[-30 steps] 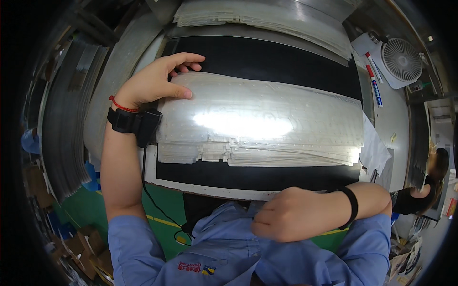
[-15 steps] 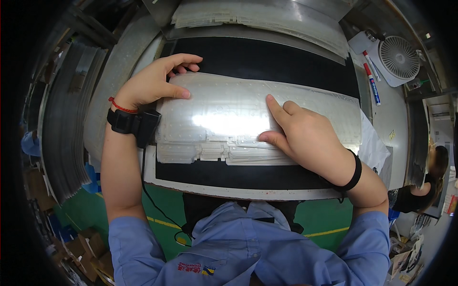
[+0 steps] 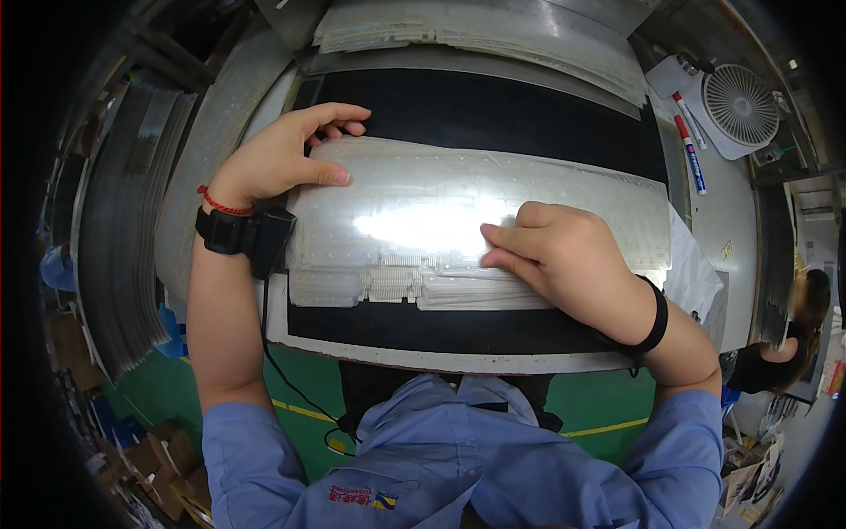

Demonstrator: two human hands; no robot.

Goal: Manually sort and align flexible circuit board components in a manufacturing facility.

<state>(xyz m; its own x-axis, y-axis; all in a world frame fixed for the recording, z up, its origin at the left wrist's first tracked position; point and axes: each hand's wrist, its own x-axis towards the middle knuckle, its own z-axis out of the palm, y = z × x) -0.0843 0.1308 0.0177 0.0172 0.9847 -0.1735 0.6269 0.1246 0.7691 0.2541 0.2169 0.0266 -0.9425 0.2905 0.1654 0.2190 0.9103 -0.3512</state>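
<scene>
Touching the see-through sheets [image 3: 423, 172], the left hand [image 3: 275, 157] is open; the right hand [image 3: 568, 251] bends its fingers, grip unclear. Sheets look piled, front edges not even.

A stack of thin translucent sheets [image 3: 423, 196] is being carried flat by the table [image 3: 352, 351], its long sides being set roughly along the table's front edge, with a gap being left between. A bright white glare is being thrown back by the middle of the smooth, silvery top sheet [image 3: 388, 172], and small dots are being shown along its far border. Toward the table's front edge, lower layers are being exposed in uneven steps, slightly fanned. There, left of centre, a comb-like ribbed section [image 3: 394, 284] is being left uncovered.
</scene>
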